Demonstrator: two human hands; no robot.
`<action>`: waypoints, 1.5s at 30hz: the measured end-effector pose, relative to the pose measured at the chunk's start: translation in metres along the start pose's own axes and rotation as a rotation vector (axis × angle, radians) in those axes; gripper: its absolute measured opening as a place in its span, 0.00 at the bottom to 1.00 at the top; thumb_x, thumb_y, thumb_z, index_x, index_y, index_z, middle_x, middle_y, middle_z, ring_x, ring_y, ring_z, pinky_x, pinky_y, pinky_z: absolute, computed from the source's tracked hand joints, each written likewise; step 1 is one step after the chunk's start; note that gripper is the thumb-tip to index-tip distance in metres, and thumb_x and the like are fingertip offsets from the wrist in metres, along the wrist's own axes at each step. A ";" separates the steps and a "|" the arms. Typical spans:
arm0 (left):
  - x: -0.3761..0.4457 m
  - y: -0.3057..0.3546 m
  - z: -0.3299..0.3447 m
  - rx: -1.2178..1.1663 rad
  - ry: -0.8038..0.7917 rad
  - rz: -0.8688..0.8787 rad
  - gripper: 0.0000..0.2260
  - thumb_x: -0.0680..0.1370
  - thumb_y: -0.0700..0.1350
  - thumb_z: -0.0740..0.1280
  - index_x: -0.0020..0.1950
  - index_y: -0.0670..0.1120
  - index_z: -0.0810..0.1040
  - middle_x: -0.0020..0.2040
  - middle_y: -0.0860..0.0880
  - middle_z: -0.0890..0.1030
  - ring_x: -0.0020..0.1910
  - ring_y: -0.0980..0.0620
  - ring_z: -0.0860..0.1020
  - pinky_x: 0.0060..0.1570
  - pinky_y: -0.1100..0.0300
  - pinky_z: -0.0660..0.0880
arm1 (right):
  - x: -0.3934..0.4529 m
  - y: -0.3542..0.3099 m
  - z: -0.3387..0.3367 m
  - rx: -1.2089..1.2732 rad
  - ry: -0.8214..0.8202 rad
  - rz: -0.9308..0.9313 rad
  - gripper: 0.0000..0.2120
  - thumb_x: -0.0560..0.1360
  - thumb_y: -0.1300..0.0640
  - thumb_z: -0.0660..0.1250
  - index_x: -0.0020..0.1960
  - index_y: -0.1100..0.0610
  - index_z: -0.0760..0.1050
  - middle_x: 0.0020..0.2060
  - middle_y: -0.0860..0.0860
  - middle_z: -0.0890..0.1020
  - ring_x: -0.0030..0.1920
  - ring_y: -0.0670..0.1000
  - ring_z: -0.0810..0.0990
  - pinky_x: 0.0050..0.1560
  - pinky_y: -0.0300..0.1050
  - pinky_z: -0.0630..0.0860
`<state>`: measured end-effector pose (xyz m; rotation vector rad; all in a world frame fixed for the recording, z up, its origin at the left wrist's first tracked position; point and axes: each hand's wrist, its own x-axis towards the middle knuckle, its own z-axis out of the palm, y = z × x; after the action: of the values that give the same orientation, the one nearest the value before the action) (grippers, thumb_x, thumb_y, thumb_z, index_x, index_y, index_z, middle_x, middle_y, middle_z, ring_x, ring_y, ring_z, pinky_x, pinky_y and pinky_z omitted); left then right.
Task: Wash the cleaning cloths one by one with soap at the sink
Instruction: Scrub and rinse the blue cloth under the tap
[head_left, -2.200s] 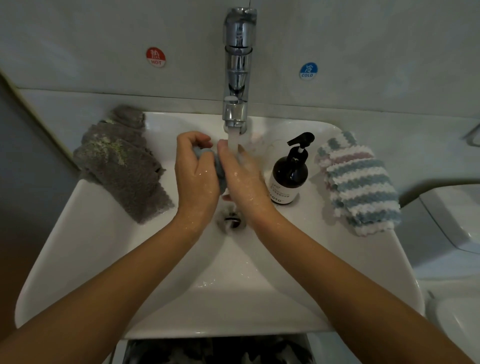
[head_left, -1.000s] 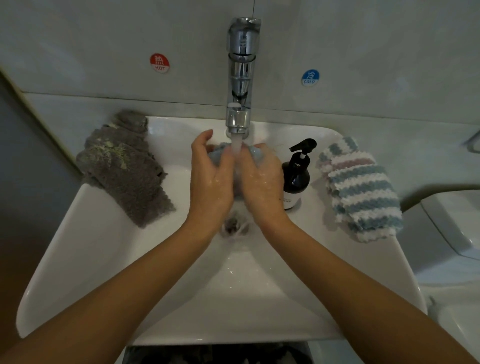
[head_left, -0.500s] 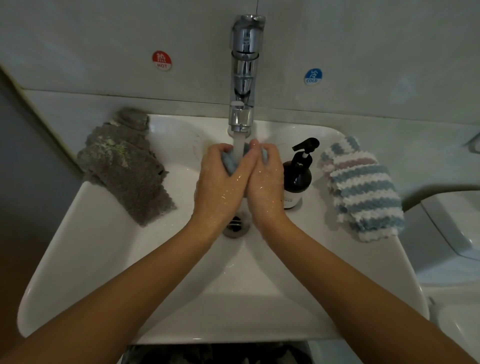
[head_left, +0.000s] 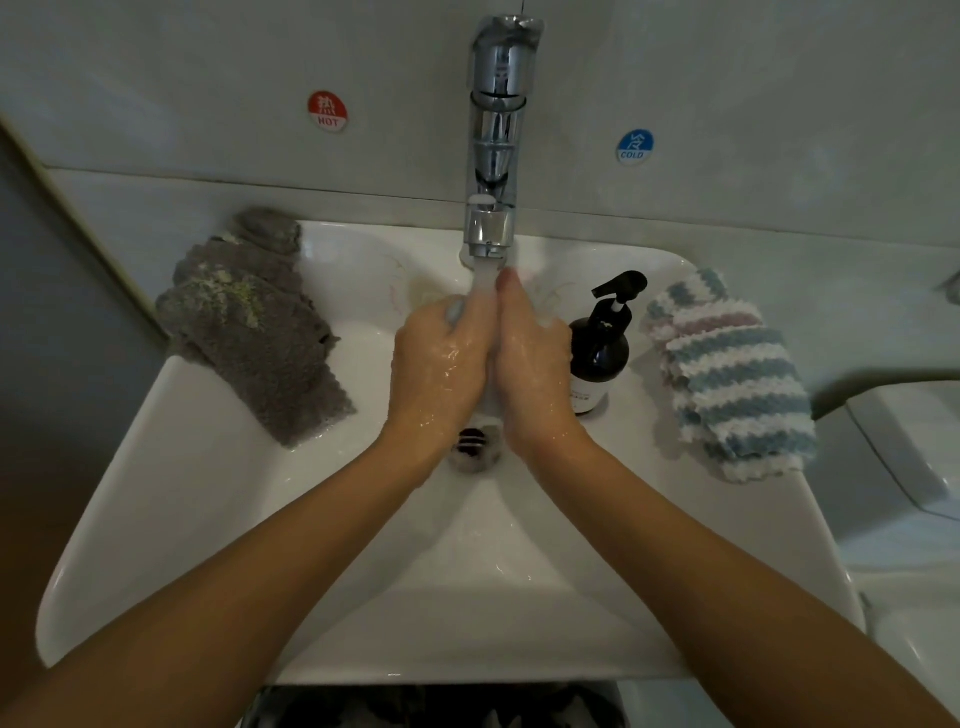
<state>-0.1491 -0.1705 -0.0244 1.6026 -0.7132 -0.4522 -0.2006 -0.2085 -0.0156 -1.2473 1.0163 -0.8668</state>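
Crumpled blue cloth (head_left: 455, 310) between wet hands

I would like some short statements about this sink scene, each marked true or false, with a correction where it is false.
1. Water runs from the faucet onto the hands. True.
2. The grey cloth lies at the right side of the sink. False: it lies at the left; the striped cloth lies at the right.
3. The soap bottle stands upright beside the right hand. True.
4. The left hand rests idle on the rim. False: both hands press a small blue cloth between them.
5. The red HOT sticker is right of the faucet. False: left.
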 end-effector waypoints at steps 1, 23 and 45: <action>0.002 0.001 -0.001 -0.001 0.009 -0.010 0.21 0.81 0.54 0.61 0.30 0.47 0.70 0.25 0.54 0.71 0.26 0.57 0.70 0.28 0.62 0.67 | 0.000 0.001 0.001 0.011 0.012 -0.008 0.17 0.81 0.46 0.62 0.38 0.54 0.78 0.33 0.54 0.82 0.37 0.51 0.83 0.44 0.51 0.81; 0.002 0.002 -0.008 -0.178 -0.020 0.047 0.10 0.79 0.40 0.61 0.59 0.49 0.69 0.51 0.53 0.74 0.44 0.68 0.76 0.41 0.71 0.74 | 0.001 0.000 -0.004 -0.034 -0.079 0.055 0.04 0.81 0.58 0.60 0.52 0.51 0.73 0.49 0.54 0.81 0.47 0.51 0.81 0.43 0.48 0.83; 0.006 -0.009 0.000 0.166 -0.002 0.019 0.12 0.84 0.55 0.54 0.50 0.50 0.73 0.40 0.56 0.76 0.43 0.56 0.78 0.39 0.65 0.72 | 0.005 0.007 -0.001 -0.148 -0.060 -0.087 0.17 0.80 0.42 0.60 0.49 0.54 0.78 0.43 0.49 0.83 0.46 0.47 0.82 0.50 0.48 0.79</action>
<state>-0.1430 -0.1739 -0.0329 1.7494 -0.7841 -0.3886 -0.1998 -0.2120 -0.0235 -1.4437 0.9987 -0.8268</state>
